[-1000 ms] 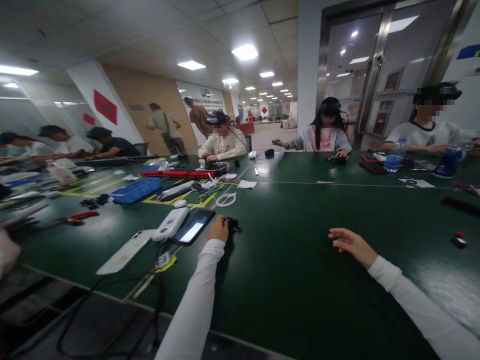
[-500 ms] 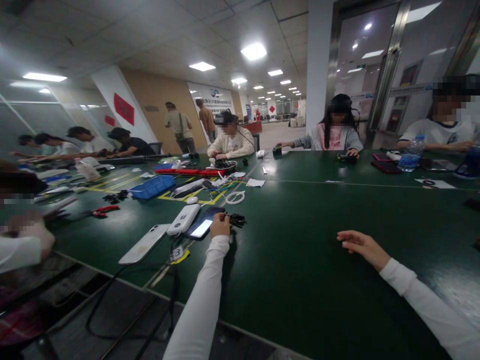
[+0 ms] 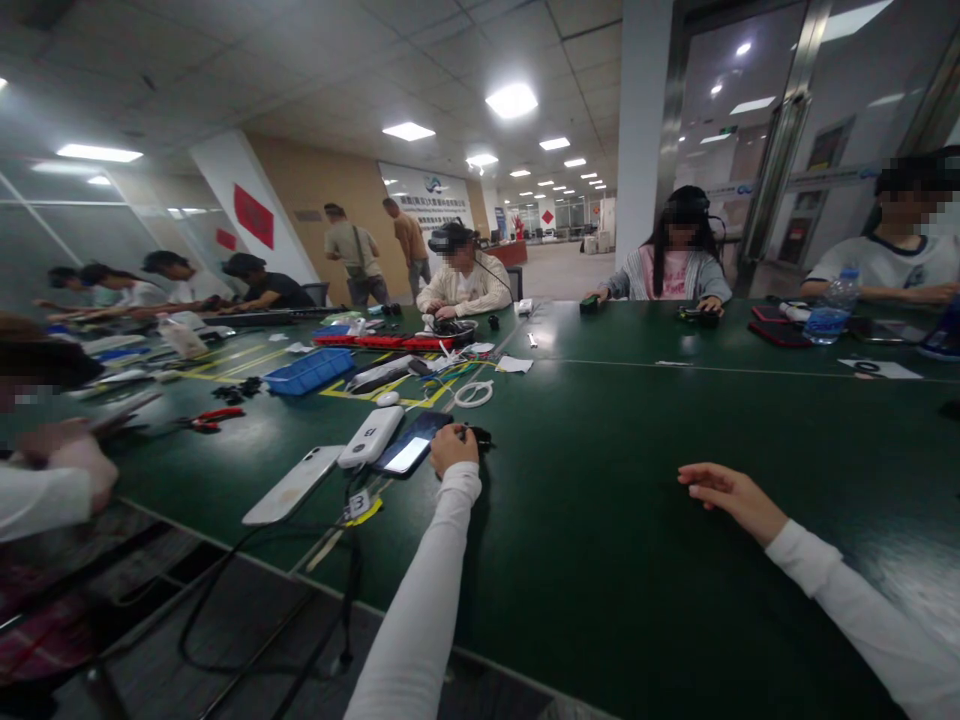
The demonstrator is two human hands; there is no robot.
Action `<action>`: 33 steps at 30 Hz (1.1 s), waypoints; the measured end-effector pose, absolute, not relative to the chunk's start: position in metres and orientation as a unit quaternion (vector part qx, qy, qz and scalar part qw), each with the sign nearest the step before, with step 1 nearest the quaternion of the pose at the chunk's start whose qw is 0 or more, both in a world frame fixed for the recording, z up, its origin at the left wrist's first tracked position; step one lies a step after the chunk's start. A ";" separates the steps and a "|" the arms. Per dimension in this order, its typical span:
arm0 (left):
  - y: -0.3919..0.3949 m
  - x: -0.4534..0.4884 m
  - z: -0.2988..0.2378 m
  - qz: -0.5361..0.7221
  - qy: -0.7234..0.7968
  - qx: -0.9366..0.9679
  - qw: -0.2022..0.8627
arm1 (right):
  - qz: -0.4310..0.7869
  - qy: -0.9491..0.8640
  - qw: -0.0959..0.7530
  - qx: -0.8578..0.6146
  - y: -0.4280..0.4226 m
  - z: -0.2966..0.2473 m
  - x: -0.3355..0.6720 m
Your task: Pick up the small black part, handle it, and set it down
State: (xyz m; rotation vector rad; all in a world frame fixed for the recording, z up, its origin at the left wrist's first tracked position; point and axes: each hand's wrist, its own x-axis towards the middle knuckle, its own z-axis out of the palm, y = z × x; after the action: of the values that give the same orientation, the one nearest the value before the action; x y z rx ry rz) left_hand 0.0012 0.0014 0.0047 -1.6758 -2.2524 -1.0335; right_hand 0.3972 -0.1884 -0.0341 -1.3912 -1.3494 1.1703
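From my station I see the left hand [image 3: 454,450] curled at a black bundle [image 3: 484,438] beside the dark phone [image 3: 412,446], over the worktop [image 3: 577,540]; cannot tell if its grip holds. Right hand [image 3: 735,498]: grip released, well apart.

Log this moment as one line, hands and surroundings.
left hand: at small black items, grip unclear | right hand: open, nothing held, over green table | beside left: dark rectangular phone, screen lit
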 end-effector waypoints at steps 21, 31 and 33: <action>0.004 0.001 0.003 -0.302 -0.750 -0.585 0.061 | 0.467 -0.540 0.425 -0.557 -0.190 -0.028 0.395; 0.003 0.001 0.004 -0.285 -0.746 -0.600 0.045 | 0.464 -0.542 0.422 -0.559 -0.190 -0.029 0.395; 0.002 0.001 0.005 -0.282 -0.746 -0.602 0.043 | 0.465 -0.542 0.420 -0.560 -0.190 -0.029 0.395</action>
State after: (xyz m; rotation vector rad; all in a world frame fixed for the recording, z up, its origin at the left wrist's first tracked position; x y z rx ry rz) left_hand 0.0010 0.0021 0.0048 -1.8399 -2.2827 -0.8610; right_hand 0.3951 -0.1902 -0.0288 -1.4030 -1.3598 1.1656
